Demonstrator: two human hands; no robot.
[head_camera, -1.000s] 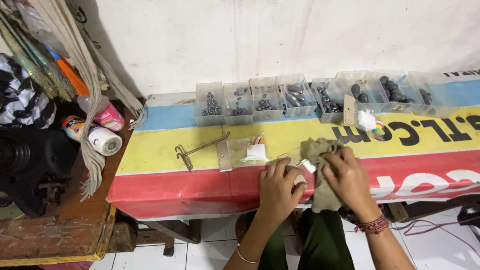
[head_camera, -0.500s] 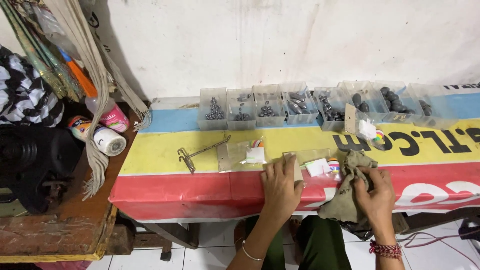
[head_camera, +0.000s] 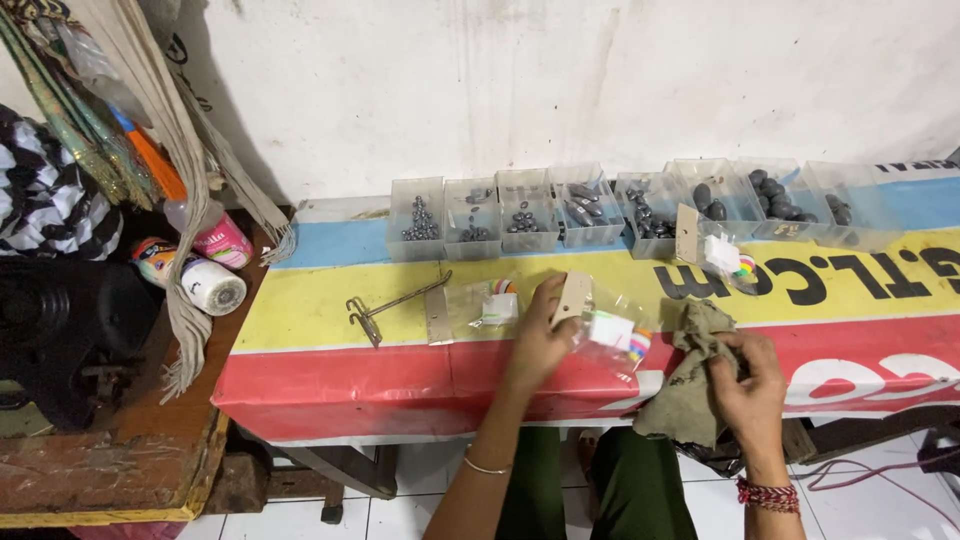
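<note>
My left hand (head_camera: 541, 336) holds up a clear plastic packet (head_camera: 604, 322) with a cardboard header and a small white and coloured item inside, just above the banner-covered table (head_camera: 330, 310). My right hand (head_camera: 749, 377) grips a crumpled olive-green cloth (head_camera: 692, 382) that hangs over the table's front edge. A second clear packet (head_camera: 481, 306) lies flat to the left of my left hand. A third packet (head_camera: 715, 247) rests farther back on the right.
A row of clear plastic boxes (head_camera: 620, 204) with dark metal weights lines the wall. A bent metal hook (head_camera: 385, 307) lies left on the table. Bottles and a white roll (head_camera: 205, 281) sit on a wooden bench at left, beside dark machinery (head_camera: 60, 330).
My left hand has picked the packet off the table and lifted it. My right hand has drawn the cloth to the right and down over the front edge.
</note>
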